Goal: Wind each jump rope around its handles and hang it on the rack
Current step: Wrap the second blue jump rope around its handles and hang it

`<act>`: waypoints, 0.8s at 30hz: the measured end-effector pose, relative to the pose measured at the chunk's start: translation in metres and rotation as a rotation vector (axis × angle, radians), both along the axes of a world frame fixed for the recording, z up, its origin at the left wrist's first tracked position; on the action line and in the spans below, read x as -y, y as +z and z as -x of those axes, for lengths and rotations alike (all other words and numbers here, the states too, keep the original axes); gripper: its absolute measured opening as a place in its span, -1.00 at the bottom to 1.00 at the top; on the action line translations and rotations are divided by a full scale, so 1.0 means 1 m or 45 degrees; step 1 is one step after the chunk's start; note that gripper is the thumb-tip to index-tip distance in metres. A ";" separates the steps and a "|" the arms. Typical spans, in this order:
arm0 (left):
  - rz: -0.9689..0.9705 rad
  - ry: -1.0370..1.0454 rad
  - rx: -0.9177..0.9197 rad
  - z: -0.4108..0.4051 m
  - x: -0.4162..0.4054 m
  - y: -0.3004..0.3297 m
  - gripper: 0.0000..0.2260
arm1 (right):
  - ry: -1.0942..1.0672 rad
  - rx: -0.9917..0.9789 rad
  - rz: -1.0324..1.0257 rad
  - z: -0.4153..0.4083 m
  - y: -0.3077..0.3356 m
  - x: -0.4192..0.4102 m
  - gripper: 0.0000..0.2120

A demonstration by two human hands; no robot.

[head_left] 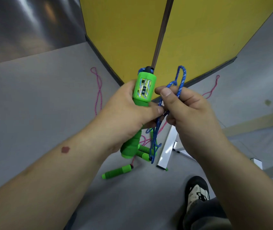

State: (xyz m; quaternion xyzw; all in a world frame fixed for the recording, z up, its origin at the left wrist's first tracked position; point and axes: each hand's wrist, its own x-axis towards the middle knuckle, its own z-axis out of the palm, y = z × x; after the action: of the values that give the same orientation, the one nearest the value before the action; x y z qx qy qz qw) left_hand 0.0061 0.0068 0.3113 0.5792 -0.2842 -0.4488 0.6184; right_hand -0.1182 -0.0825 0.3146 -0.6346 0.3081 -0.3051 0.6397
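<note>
I am watching the blue rope [181, 83] first: it is looking thin, braided and limp, so I am judging it light and floppy, likely to slide off itself unless each turn is kept taut. It is running from the top cap of the green handle [145, 87], standing up in a narrow loop, then hanging in slack strands below the hands. The handle is looking like hard plastic at its counter window and soft ribbed foam lower down; I am judging the foam the better place to hold, and the rope best taken close to the handle so the slack stays short.

The left hand [127, 113] is wrapping its fingers and thumb around the handle at the join of plastic and foam, holding it nearly upright. The right hand [187, 110] is pinching the rope loop between thumb and curled fingers just beside the handle, palm turned inward.

Further out, a pink rope [98, 90] is trailing across the grey floor [32, 105], two more green handles [118, 170] are lying below, and white bars [167, 148] are standing beside them.
</note>
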 end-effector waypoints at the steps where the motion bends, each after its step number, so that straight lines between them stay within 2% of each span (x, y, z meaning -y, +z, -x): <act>1: 0.012 0.042 -0.028 0.000 0.001 0.001 -0.64 | -0.001 -0.021 -0.014 0.000 -0.001 0.000 -0.82; 6: 0.122 0.231 -0.267 -0.006 0.003 0.011 -0.60 | 0.134 -0.217 -0.018 0.001 -0.007 -0.001 -0.74; 9: 0.167 0.325 -0.369 -0.010 0.004 0.016 -0.60 | 0.270 -0.292 0.085 0.002 -0.004 -0.006 -0.82; 11: 0.182 0.370 -0.417 -0.014 0.003 0.016 -0.60 | 0.208 -0.268 0.115 0.002 -0.004 -0.006 -0.85; 13: 0.176 0.344 -0.382 -0.016 0.002 0.015 -0.62 | 0.131 -0.195 0.153 0.002 -0.003 -0.004 -0.83; 17: 0.048 0.048 0.009 -0.010 -0.001 0.005 -0.59 | 0.066 -0.022 0.097 0.002 0.003 -0.002 -0.82; 19: 0.014 -0.037 0.106 -0.004 -0.001 0.003 -0.61 | 0.048 0.043 0.036 0.001 0.007 -0.003 -0.84; 21: 0.011 -0.023 0.133 -0.002 0.000 0.002 -0.60 | 0.011 0.053 0.012 0.000 0.008 -0.003 -0.85; 24: 0.086 0.087 -0.005 -0.004 0.000 0.007 -0.59 | -0.012 -0.041 -0.006 0.002 0.004 0.000 -0.83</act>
State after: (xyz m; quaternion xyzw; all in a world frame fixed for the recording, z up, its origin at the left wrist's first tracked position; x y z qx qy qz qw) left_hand 0.0097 0.0067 0.3179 0.5663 -0.2782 -0.4188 0.6531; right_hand -0.1203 -0.0820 0.3182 -0.6363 0.3222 -0.2972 0.6348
